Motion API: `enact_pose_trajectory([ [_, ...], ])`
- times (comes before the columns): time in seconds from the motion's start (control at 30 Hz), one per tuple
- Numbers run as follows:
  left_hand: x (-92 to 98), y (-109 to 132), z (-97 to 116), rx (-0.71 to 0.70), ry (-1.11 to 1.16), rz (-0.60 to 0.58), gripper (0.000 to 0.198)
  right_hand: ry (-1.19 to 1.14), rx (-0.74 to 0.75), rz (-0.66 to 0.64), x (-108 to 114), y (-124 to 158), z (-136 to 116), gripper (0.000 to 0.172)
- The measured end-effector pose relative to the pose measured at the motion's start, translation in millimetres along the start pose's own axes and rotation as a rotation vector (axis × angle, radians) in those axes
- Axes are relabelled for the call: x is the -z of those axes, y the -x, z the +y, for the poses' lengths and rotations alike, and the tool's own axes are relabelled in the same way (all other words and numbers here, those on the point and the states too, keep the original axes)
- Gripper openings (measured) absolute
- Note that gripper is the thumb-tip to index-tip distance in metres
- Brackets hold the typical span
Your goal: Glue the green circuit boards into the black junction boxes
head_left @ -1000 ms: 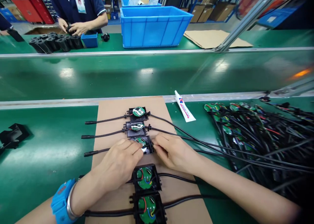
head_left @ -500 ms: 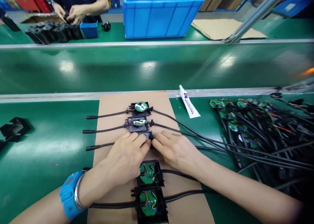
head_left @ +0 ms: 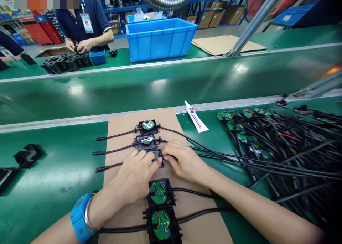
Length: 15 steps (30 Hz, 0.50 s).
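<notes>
My left hand (head_left: pixel 139 172), with a blue watch on its wrist, curls over the third black plastic housing (head_left: pixel 161 162) and grips it, covering most of it and the green board inside. At that housing's right end, the fingertips of my right hand (head_left: pixel 185 161) pinch a black cable, its gripped part mostly hidden. Farther off lie two housings with cabled green boards bearing white paste, an upper board (head_left: pixel 148 124) and a lower board (head_left: pixel 147 140). Closer to me are two housings with round green boards, one board (head_left: pixel 159 193) behind the other board (head_left: pixel 161 224).
Cardboard (head_left: pixel 128 194) lies under the row. A white tube (head_left: pixel 196 117) rests behind it, with a heap of cabled boards (head_left: pixel 256 130) at right and black plastic parts (head_left: pixel 26 156) at left. Across the bench, a co-worker (head_left: pixel 85 23) handles small parts beside a blue crate (head_left: pixel 160 41).
The view has tilted up and shifted, showing more of the far bench. Both my hands stay at the third housing; my right fingers have shifted slightly at its right end.
</notes>
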State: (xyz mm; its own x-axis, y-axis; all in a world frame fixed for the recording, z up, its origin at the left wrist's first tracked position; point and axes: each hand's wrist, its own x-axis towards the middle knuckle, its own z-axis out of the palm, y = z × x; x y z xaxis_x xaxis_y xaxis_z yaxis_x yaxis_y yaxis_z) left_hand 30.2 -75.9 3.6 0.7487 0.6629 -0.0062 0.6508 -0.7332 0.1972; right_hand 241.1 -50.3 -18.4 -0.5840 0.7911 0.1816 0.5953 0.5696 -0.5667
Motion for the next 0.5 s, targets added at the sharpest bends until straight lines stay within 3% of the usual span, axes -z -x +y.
enact_pose_trajectory([
  [0.13,8.5,10,-9,-0.013,0.223,0.101,0.045,-0.055,0.016,-0.123,17,-3,-5,0.018],
  [0.27,7.2,15,-43,0.238,0.192,0.345,0.021,0.100,-0.019,0.055,19,-20,7,0.019],
  [0.37,2.0,14,-65,0.355,0.094,0.291,0.005,0.163,-0.085,0.063,11,-29,15,0.017],
  [0.5,4.9,20,-69,0.340,0.199,0.296,0.013,0.124,-0.098,0.060,18,-23,1,0.020],
])
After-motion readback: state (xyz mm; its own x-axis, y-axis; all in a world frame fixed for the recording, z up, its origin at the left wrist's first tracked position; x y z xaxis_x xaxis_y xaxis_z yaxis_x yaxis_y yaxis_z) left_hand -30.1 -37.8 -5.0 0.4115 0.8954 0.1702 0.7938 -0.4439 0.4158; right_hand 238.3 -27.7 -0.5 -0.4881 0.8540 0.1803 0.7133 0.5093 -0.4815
